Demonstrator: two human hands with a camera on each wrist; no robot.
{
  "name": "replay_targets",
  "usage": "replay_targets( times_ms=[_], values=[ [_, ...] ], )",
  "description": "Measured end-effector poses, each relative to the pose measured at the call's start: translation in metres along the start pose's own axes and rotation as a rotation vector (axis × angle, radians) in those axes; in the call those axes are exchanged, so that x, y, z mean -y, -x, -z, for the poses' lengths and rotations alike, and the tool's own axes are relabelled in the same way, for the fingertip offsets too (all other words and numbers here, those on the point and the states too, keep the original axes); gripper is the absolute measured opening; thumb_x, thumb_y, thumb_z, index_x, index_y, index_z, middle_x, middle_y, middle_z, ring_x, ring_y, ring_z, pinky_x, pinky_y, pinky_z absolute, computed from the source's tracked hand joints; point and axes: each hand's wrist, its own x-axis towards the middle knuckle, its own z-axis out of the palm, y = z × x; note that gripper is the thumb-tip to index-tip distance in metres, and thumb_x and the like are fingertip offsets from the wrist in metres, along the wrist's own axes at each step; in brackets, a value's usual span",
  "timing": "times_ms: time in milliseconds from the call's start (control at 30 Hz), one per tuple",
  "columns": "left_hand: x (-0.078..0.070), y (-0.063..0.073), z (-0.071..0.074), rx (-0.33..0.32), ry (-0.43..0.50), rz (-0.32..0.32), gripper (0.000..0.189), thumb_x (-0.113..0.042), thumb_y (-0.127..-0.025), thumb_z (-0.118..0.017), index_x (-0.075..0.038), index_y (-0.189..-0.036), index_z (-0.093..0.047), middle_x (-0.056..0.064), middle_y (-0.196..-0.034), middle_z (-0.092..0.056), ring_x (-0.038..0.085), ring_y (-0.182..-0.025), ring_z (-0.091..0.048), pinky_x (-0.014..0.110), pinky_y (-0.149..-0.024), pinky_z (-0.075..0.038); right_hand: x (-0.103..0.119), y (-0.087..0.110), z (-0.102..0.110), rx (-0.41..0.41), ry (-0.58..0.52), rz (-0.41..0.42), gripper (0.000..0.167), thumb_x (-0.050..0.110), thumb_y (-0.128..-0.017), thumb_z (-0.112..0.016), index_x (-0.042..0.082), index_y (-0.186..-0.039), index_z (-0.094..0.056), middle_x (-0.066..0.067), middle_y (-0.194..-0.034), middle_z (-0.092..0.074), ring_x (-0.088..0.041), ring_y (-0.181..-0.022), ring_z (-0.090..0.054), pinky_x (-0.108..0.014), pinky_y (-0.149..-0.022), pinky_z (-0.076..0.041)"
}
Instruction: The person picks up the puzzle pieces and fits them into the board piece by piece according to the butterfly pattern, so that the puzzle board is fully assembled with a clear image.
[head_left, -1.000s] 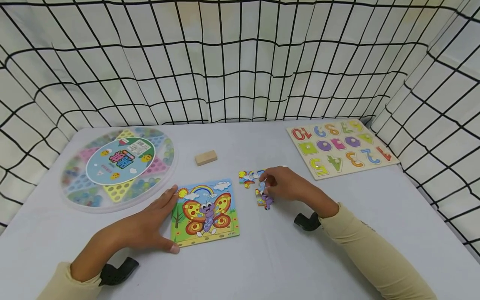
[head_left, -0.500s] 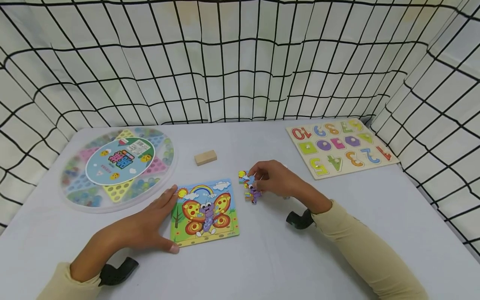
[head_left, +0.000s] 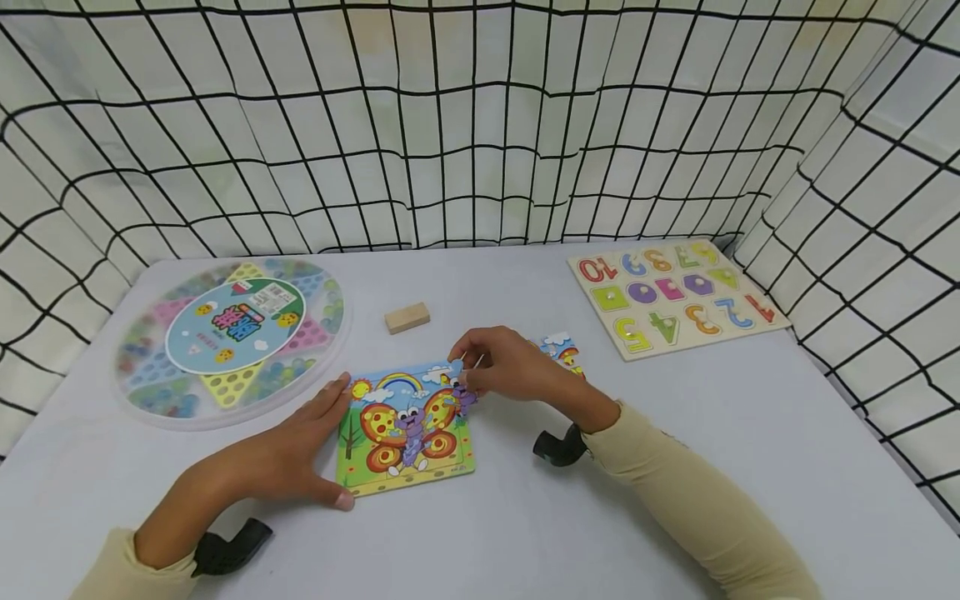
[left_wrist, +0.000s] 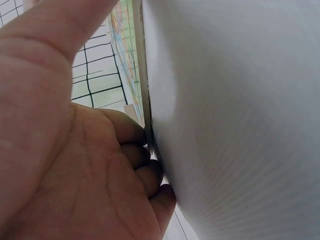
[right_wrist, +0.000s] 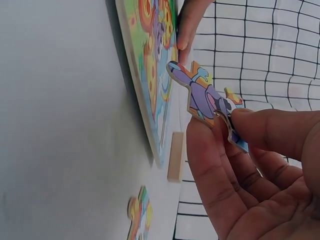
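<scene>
A square butterfly puzzle board lies on the white table. My left hand rests along its left side, thumb at the near corner and fingertips at the far one; in the left wrist view the fingertips sit right at the board's edge. My right hand pinches a jigsaw piece between thumb and fingers, overlapping the board's far right corner. Seen from the right wrist, that piece is tilted and shows the purple butterfly body. More loose jigsaw pieces lie behind the right hand, partly hidden by it.
A wooden block lies beyond the board. At the back left is a round clear case of beads, at the back right a number puzzle board. Black netting over white cloth encloses the table's back and sides.
My right hand has picked up the purple jigsaw piece from beside the other loose pieces and carried it left to the board's far right corner. The left hand has stayed at the board's left edge.
</scene>
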Motion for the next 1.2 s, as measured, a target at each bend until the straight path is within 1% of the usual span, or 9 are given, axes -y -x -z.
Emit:
replay_targets(
  times_ms=[167,400,467,600,667,800,1000,1133,1200],
  values=[
    [0.000,-0.001,-0.001,0.001,-0.005,0.008,0.135,-0.068,-0.061,-0.078,0.001,-0.154,-0.010,0.014,-0.162,0.007,0.041,-0.145,0.001,0.062,-0.110,-0.018,0.002,-0.009,-0.011,0.016,-0.013,0.010,0.022,0.000,-0.089,-0.068,0.000,-0.110,-0.062,-0.007,-0.089,-0.058,-0.017,-0.074,-0.063,-0.026,-0.064,-0.055],
    [0.001,-0.002,0.000,0.000,-0.009,-0.005,0.135,-0.069,-0.062,-0.077,0.002,-0.154,-0.009,0.015,-0.162,0.007,0.042,-0.145,0.001,0.062,-0.110,-0.017,0.009,-0.017,-0.021,0.021,0.044,0.030,0.025,0.004,-0.088,-0.070,0.001,-0.112,-0.063,-0.004,-0.089,-0.060,-0.015,-0.078,-0.061,-0.022,-0.066,-0.050],
    [0.001,-0.003,0.000,-0.001,-0.008,-0.016,0.134,-0.069,-0.063,-0.077,0.003,-0.154,-0.009,0.016,-0.162,0.007,0.042,-0.145,0.001,0.062,-0.110,-0.017,0.011,-0.019,-0.024,0.011,0.042,0.023,0.025,0.005,-0.088,-0.070,0.002,-0.112,-0.063,-0.003,-0.089,-0.060,-0.015,-0.078,-0.061,-0.023,-0.066,-0.050],
    [0.001,-0.002,0.000,0.002,-0.005,-0.006,0.135,-0.069,-0.062,-0.078,0.003,-0.154,-0.010,0.016,-0.161,0.007,0.042,-0.145,0.001,0.062,-0.110,-0.018,0.013,-0.023,-0.033,0.001,0.019,0.014,0.026,0.007,-0.089,-0.070,0.004,-0.113,-0.063,-0.001,-0.089,-0.061,-0.013,-0.077,-0.062,-0.022,-0.068,-0.051],
    [0.001,-0.001,0.000,0.003,-0.002,0.003,0.135,-0.068,-0.061,-0.078,0.003,-0.154,-0.011,0.017,-0.161,0.006,0.043,-0.145,0.000,0.063,-0.109,-0.018,0.014,-0.025,-0.038,0.011,0.011,0.019,0.025,0.008,-0.089,-0.071,0.005,-0.112,-0.063,-0.001,-0.088,-0.062,-0.013,-0.077,-0.062,-0.022,-0.070,-0.051],
    [0.001,-0.002,0.000,0.005,-0.008,0.004,0.134,-0.069,-0.061,-0.077,0.002,-0.154,-0.011,0.015,-0.162,0.006,0.043,-0.145,0.000,0.063,-0.109,-0.018,0.014,-0.027,-0.044,0.033,0.010,0.022,0.023,0.008,-0.088,-0.072,0.007,-0.110,-0.063,0.000,-0.086,-0.063,-0.011,-0.075,-0.063,-0.022,-0.066,-0.052],
    [0.000,-0.002,0.001,-0.001,-0.015,-0.020,0.133,-0.070,-0.064,-0.075,0.002,-0.154,-0.010,0.015,-0.162,0.007,0.042,-0.145,0.000,0.062,-0.110,-0.018,0.017,-0.027,-0.051,0.038,0.064,0.007,0.022,0.009,-0.088,-0.073,0.011,-0.107,-0.063,0.003,-0.084,-0.062,-0.009,-0.071,-0.062,-0.021,-0.062,-0.052],
    [0.001,0.001,0.002,0.001,-0.010,-0.018,0.133,-0.069,-0.064,-0.076,0.003,-0.154,-0.011,0.016,-0.162,0.007,0.042,-0.145,0.000,0.062,-0.110,-0.017,0.021,-0.028,-0.056,0.077,0.114,0.018,0.022,0.010,-0.089,-0.072,0.011,-0.109,-0.064,0.004,-0.084,-0.062,-0.008,-0.071,-0.060,-0.019,-0.064,-0.051],
    [0.002,0.003,0.002,-0.001,-0.010,-0.018,0.132,-0.069,-0.064,-0.076,0.004,-0.154,-0.010,0.016,-0.161,0.007,0.042,-0.145,0.001,0.062,-0.110,-0.017,0.024,-0.029,-0.059,0.092,0.154,0.023,0.025,0.011,-0.088,-0.073,0.011,-0.112,-0.064,0.004,-0.087,-0.062,-0.007,-0.073,-0.060,-0.018,-0.067,-0.050]
  ],
)
